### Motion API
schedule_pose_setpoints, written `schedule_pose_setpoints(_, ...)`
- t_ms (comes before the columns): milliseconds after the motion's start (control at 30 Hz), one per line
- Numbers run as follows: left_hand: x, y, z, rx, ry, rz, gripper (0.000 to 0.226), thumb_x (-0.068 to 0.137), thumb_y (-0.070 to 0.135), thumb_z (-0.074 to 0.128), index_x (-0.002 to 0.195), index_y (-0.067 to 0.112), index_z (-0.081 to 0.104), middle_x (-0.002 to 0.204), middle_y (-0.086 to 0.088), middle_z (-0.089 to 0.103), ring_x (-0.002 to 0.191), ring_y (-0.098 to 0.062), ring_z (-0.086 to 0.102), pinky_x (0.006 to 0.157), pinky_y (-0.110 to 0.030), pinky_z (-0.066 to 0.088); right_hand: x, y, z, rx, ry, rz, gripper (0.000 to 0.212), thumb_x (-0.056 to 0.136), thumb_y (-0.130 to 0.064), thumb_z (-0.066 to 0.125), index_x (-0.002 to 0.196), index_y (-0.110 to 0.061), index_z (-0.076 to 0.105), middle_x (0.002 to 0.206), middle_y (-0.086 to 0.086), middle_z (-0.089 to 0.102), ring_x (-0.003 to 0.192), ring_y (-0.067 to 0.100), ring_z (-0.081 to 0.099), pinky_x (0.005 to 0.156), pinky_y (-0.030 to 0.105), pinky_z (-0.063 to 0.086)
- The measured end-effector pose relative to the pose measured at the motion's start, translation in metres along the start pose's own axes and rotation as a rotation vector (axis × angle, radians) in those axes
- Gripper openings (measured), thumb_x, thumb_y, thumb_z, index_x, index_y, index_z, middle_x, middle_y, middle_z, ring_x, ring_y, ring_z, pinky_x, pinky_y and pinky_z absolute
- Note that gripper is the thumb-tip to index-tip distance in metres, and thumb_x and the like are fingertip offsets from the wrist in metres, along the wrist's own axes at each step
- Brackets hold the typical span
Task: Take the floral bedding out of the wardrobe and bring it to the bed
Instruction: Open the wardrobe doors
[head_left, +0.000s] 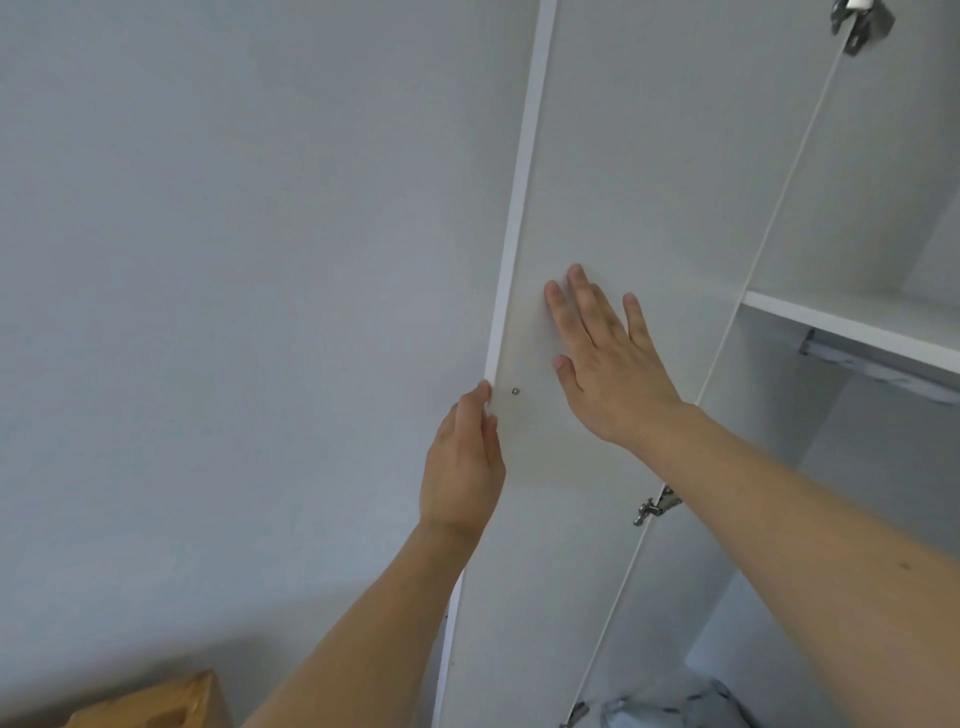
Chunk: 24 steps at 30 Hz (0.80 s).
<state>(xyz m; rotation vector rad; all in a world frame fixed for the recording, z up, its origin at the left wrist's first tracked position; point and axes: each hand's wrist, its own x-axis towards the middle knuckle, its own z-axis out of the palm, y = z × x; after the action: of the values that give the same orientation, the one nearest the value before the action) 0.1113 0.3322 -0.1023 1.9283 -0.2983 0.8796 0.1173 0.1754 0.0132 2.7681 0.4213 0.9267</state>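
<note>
Two hands work the wardrobe door; nothing is being carried yet. At far left is a plain wall (208, 260), with a wooden corner (171, 699) at the bottom edge. Next comes the left hand (462, 462), its fingers curled round the door's free edge, thumb tip on the inner face just beside a small screw (515, 391). So that hand is clamped on the door (597, 156). To its right, the right hand (605, 358) lies flat and spread on the door's inner face, fingers apart, gripping nothing. The hands are near each other but not touching.

Further right, hinges (655, 506) join the door to the wardrobe (779, 571), which stands open. Inside are a white shelf (852, 325) and a rail (883, 371) under it. At the bottom edge of the wardrobe, low in the view, sits a pale grey bundle (675, 701). It may be the bedding, but it is blurred and cut off, and no floral print can be made out.

By my reading, the step in hand is opening the door wide, early in the task. The next move calls for letting go of the door, turning right and down into the wardrobe, and getting both hands under the bedding.
</note>
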Motion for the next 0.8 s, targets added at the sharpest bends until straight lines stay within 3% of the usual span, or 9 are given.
schedule_pose_setpoints(200,0.008,-0.012,0.003,-0.005,0.011,-0.002,0.032,0.102,0.02,0.043,0.134,0.024,0.043,0.112,0.01,0.06,0.104,-0.012,0.056,0.083,-0.025,0.044,0.008,-0.001,0.009,-0.027,0.002,0.001,0.072,0.098,-0.025,0.035,0.152,-0.019,-0.012,0.16,0.006,-0.018,0.149,0.025,0.0,0.12,0.049,-0.001)
schedule_pose_setpoints(300,0.007,-0.008,0.003,0.007,0.033,0.0,0.035,0.102,0.016,0.043,0.136,0.021,0.044,0.118,0.007,0.057,0.109,-0.014,0.055,0.086,-0.03,0.049,0.008,-0.001,0.005,-0.042,0.002,-0.003,0.07,0.099,-0.026,0.034,0.152,-0.02,-0.011,0.16,0.004,-0.017,0.149,0.024,0.002,0.12,0.049,-0.002)
schedule_pose_setpoints(400,-0.002,0.002,0.005,0.097,0.105,0.054,0.046,0.097,0.007,0.047,0.142,0.017,0.038,0.141,-0.002,0.039,0.129,-0.02,0.039,0.099,-0.032,0.043,-0.001,0.01,-0.008,-0.093,0.0,-0.015,0.066,0.099,-0.028,0.032,0.153,-0.019,-0.003,0.162,0.001,-0.008,0.149,0.023,0.006,0.12,0.05,-0.003)
schedule_pose_setpoints(467,-0.01,0.009,0.008,0.194,0.111,0.115,0.057,0.095,0.007,0.051,0.148,0.01,0.029,0.15,-0.013,0.026,0.139,-0.03,0.026,0.113,-0.042,0.03,-0.01,0.025,-0.02,-0.14,0.0,0.008,0.064,0.099,-0.029,0.031,0.154,-0.018,0.001,0.162,0.002,-0.005,0.149,0.023,0.006,0.12,0.051,-0.004)
schedule_pose_setpoints(567,-0.024,0.032,0.025,0.244,0.018,0.2,0.061,0.095,0.011,0.051,0.15,0.001,0.024,0.154,-0.02,0.024,0.145,-0.035,0.019,0.117,-0.054,0.019,-0.036,0.066,-0.044,-0.223,-0.008,0.107,0.064,0.098,-0.03,0.031,0.154,-0.018,0.002,0.162,0.002,-0.004,0.149,0.023,0.003,0.118,0.05,-0.007)
schedule_pose_setpoints(800,-0.056,0.117,0.089,0.162,-0.221,0.264,0.061,0.101,0.021,0.041,0.152,-0.002,0.015,0.16,-0.019,0.014,0.15,-0.03,0.006,0.121,-0.048,0.01,-0.123,0.164,-0.124,-0.468,0.002,0.283,0.066,0.092,-0.02,0.047,0.151,-0.008,0.021,0.16,0.011,0.015,0.147,0.032,0.014,0.117,0.054,-0.004)
